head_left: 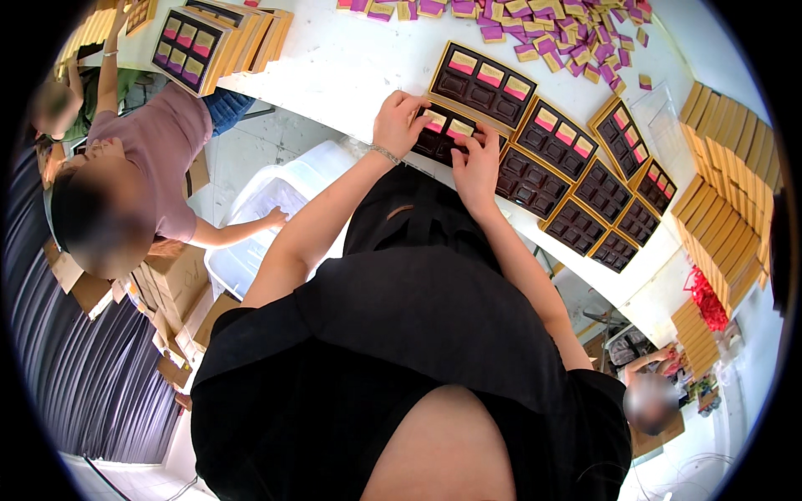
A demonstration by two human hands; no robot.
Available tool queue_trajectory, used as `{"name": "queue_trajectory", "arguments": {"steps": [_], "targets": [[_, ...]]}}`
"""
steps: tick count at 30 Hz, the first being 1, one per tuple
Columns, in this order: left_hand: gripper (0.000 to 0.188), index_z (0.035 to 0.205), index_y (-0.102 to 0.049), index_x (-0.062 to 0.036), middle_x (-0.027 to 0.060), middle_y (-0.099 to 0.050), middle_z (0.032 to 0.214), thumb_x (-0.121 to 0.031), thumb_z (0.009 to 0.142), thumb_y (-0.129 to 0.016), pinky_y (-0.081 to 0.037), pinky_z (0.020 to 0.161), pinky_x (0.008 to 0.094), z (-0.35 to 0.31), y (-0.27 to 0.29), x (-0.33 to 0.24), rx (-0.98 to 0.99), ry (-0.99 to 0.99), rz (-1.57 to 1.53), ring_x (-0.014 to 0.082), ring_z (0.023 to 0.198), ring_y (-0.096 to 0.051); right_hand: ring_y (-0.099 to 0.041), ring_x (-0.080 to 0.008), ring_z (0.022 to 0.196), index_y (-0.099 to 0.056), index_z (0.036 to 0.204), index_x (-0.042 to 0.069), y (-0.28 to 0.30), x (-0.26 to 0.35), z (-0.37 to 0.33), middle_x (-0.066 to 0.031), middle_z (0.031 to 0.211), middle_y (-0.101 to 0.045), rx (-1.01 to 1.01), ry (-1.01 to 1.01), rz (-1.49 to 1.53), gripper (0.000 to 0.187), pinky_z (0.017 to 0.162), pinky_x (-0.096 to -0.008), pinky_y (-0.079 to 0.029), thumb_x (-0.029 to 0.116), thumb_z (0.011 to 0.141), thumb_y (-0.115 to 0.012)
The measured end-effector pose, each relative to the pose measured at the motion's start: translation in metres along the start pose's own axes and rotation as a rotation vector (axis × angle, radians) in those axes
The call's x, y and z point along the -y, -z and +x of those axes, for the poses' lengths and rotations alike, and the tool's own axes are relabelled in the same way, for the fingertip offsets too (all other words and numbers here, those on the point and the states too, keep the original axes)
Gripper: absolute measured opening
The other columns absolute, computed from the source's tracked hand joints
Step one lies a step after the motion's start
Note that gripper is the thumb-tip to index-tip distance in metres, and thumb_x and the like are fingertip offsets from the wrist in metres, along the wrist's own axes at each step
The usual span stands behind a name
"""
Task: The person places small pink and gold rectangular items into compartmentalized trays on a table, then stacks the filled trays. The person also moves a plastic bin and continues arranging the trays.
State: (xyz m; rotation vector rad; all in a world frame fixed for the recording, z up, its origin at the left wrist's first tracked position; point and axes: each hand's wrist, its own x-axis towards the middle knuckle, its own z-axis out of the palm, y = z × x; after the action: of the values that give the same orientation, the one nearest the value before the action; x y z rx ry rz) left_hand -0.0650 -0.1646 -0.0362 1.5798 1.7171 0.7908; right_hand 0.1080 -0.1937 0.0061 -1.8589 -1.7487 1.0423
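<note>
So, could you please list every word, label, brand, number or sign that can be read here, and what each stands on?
None can be read with certainty.
Gold-and-pink pieces between the left hand and right hand: any print too small.
Purple-and-gold pile: too small.
Brown carton at left: faint marks, too blurred.

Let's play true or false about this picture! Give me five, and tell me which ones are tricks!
1. The left hand and right hand are both at one dark tray. True.
2. The person's top is white. False: it is black.
3. A bracelet is on the left wrist. True.
4. The see-through plastic bin stands on the table. False: it is off the table, to the person's left.
5. The heap of small purple-and-gold pieces is on the floor. False: it lies on the table.
</note>
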Motion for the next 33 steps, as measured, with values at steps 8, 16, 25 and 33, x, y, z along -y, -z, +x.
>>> {"name": "queue_trajectory", "arguments": {"steps": [8,16,25,33], "targets": [[0.052,0.113,-0.057,-0.0068,0.0128,-0.053,0.106,-0.021,0.069,-0.079,-0.048,0.083,0.0367,-0.004,-0.008,0.001,0.024,0.095,-0.122,0.0293,0.096,-0.056,-0.027,-0.0287,0.139,-0.035,0.140,0.000,0.002,-0.026,-0.009,-0.0130,0.148,-0.032,0.213,0.438,-0.575,0.076,0.111,-0.0500,-0.023,0.035,0.080,-0.066],[0.048,0.111,-0.060,-0.0068,0.0097,-0.058,0.101,-0.022,0.070,-0.078,-0.050,0.078,0.0348,0.016,0.001,-0.004,0.056,0.169,-0.125,0.0234,0.091,-0.060,-0.023,-0.0257,0.141,-0.040,0.139,0.004,-0.001,-0.030,-0.010,-0.0065,0.150,-0.031,0.215,0.415,-0.753,0.079,0.107,-0.0646,-0.014,0.048,0.077,-0.065],[0.032,0.115,-0.060,-0.0143,0.0025,-0.058,0.117,-0.012,0.083,-0.060,-0.048,0.087,0.0394,0.204,0.035,0.036,-0.075,-0.350,0.586,0.0236,0.110,-0.052,-0.057,-0.0330,0.103,-0.057,0.115,0.002,0.023,0.002,0.091,-0.0163,0.113,-0.059,-0.087,0.693,-0.254,0.042,0.089,-0.0417,-0.046,0.011,0.076,-0.069],[0.031,0.113,-0.059,-0.0152,-0.0023,-0.057,0.114,-0.023,0.083,-0.061,-0.039,0.089,0.0400,0.216,0.027,0.035,-0.154,-0.514,0.755,0.0170,0.110,-0.050,-0.060,-0.0318,0.095,-0.060,0.110,0.006,-0.005,0.041,0.372,-0.0173,0.105,-0.062,-0.414,0.769,-0.560,0.035,0.079,-0.0390,-0.050,0.006,0.075,-0.062]]}}
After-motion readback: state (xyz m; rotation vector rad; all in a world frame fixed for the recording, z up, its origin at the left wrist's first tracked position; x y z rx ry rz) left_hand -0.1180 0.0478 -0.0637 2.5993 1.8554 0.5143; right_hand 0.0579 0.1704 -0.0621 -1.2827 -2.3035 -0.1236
